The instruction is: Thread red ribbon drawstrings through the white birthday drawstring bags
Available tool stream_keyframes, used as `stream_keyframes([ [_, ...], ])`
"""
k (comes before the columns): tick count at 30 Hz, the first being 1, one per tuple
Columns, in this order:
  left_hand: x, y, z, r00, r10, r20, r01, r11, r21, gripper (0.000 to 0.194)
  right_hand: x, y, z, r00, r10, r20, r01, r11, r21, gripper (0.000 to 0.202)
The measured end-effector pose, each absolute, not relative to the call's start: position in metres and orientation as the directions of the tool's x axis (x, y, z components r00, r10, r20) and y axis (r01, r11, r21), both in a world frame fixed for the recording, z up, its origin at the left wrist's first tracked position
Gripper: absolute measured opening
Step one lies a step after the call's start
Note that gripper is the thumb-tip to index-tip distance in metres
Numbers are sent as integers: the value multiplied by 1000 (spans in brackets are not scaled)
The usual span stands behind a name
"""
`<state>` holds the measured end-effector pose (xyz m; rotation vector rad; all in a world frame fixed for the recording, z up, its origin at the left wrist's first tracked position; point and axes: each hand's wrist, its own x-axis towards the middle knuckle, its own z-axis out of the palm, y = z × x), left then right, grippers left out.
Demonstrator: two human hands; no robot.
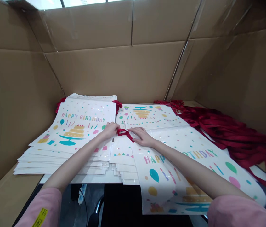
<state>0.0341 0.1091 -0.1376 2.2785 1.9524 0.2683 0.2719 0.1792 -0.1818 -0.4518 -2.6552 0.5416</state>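
A short red ribbon [122,131] forms a small loop between my two hands, over the white printed sheets. My left hand [111,130] has its fingers pinched together at the ribbon's left end. My right hand [142,136] lies with its fingers stretched out over the ribbon's right side, on a large white "Happy Birthday" sheet [170,138]. That sheet hangs past the table's front edge under my right forearm. To the left, a stack of similar printed sheets [89,108] reaches under my left forearm.
Long red ribbons [217,126] lie heaped at the right. Cardboard walls [104,69] enclose the back and sides. Below the table [87,179] are a power strip [82,194] and a chair's armrest [97,208].
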Motion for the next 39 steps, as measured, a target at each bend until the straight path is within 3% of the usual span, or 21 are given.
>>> stream_keyframes([
  [8, 56, 126, -150, 166, 983, 71, 957, -179, 229, 29, 272, 180, -183, -881, 356, 311, 220, 891, -397, 49],
  [20, 32, 117, -142, 172, 985, 8, 969, -170, 180, 12, 272, 179, -180, -888, 349, 299, 225, 898, -379, 48],
  [33, 58, 128, -152, 168, 985, 32, 966, -171, 193, 30, 272, 177, -178, -887, 357, 293, 229, 891, -392, 49],
  [39, 45, 124, -146, 181, 983, -4, 962, -176, 211, 15, 272, 178, -180, -884, 362, 297, 228, 886, -405, 51],
])
